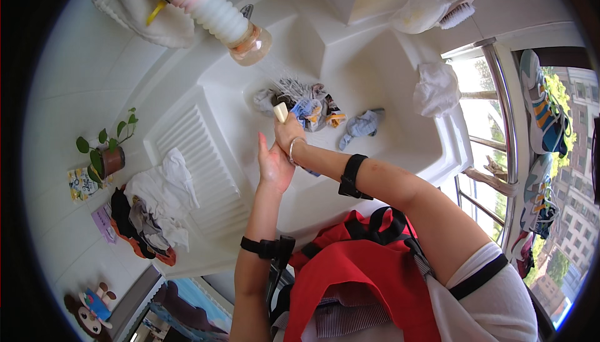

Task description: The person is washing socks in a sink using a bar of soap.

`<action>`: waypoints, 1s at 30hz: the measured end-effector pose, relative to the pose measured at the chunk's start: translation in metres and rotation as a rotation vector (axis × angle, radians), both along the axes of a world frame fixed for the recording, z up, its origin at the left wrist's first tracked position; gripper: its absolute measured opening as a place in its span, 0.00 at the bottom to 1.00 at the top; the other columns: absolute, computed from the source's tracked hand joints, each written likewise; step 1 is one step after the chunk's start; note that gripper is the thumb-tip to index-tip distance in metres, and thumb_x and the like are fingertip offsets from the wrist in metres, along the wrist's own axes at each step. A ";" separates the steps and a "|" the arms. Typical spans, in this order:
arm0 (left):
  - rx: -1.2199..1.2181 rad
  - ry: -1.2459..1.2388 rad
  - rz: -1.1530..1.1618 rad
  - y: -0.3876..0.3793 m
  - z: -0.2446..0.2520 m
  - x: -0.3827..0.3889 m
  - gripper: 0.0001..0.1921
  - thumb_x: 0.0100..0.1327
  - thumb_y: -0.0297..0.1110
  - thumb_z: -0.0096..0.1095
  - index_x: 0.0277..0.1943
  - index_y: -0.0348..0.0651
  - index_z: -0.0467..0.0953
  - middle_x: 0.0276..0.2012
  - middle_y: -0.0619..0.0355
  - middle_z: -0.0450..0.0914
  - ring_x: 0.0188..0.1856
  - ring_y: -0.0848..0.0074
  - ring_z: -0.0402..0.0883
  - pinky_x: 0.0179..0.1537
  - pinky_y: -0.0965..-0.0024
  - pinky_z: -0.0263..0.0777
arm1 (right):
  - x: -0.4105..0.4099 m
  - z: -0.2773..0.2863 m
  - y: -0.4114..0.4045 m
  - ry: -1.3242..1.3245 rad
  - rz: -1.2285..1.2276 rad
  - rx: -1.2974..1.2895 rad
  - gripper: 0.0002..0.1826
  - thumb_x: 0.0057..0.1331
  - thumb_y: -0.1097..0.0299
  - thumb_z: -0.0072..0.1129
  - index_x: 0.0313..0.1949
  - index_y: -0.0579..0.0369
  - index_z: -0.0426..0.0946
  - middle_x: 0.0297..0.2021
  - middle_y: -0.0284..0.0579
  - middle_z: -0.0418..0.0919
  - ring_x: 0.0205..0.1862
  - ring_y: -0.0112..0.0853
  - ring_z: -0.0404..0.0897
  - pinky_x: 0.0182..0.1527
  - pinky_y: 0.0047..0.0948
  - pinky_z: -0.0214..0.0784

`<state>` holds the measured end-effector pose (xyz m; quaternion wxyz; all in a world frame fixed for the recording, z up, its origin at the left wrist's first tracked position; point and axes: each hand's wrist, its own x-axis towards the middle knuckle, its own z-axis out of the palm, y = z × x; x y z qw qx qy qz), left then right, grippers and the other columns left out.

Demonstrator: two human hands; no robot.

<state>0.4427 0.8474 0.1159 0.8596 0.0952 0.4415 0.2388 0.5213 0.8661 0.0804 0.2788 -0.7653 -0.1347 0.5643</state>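
Note:
My right hand [289, 133], with a bangle on its wrist, grips a cream-coloured bar [281, 112] that looks like soap. Against its underside rests my left hand [275, 166], palm up and thumb apart; some of its fingers are hidden behind the right hand. Both hands are over the white laundry sink [379, 72]. Just beyond them, a heap of wet socks [315, 110] lies on the basin floor, with water spraying onto it from the tap's ribbed extension hose [220, 11]. One blue-grey sock [362, 126] lies apart to the right.
Left of the basin is a ribbed washboard [201, 154], with white cloth [164, 178] and dark clothes [140, 229] beside it. A potted plant [112, 161] hangs on the left wall. White cloth [437, 89] drapes over the right rim; a brush [457, 16] is at the back right.

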 end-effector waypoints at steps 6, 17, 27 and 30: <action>-0.022 0.119 -0.010 0.007 -0.007 0.003 0.41 0.56 0.68 0.24 0.60 0.41 0.52 0.50 0.56 0.66 0.51 0.71 0.66 0.52 0.67 0.60 | -0.015 0.020 -0.019 -0.061 -0.092 0.076 0.21 0.59 0.56 0.42 0.47 0.57 0.61 0.40 0.61 0.72 0.44 0.54 0.70 0.47 0.43 0.61; 0.367 0.379 -0.742 0.021 -0.023 -0.006 0.28 0.56 0.45 0.57 0.53 0.32 0.62 0.37 0.58 0.76 0.39 0.79 0.72 0.44 0.77 0.62 | 0.075 -0.012 -0.019 0.118 -0.420 0.138 0.14 0.55 0.62 0.56 0.32 0.58 0.66 0.20 0.40 0.70 0.20 0.28 0.68 0.21 0.29 0.62; -0.188 0.059 -0.123 0.029 -0.021 0.024 0.17 0.58 0.44 0.54 0.48 0.49 0.68 0.39 0.65 0.73 0.38 0.82 0.70 0.37 0.72 0.63 | 0.091 0.036 -0.049 0.882 -0.343 0.173 0.05 0.60 0.71 0.46 0.36 0.55 0.68 0.24 0.39 0.72 0.23 0.27 0.71 0.26 0.28 0.66; 0.321 0.454 -0.233 0.018 -0.046 0.039 0.16 0.59 0.47 0.52 0.35 0.42 0.68 0.32 0.60 0.75 0.35 0.77 0.74 0.33 0.68 0.65 | 0.081 0.014 -0.057 0.491 -0.301 0.202 0.07 0.61 0.70 0.46 0.38 0.55 0.68 0.27 0.37 0.72 0.27 0.26 0.71 0.29 0.26 0.65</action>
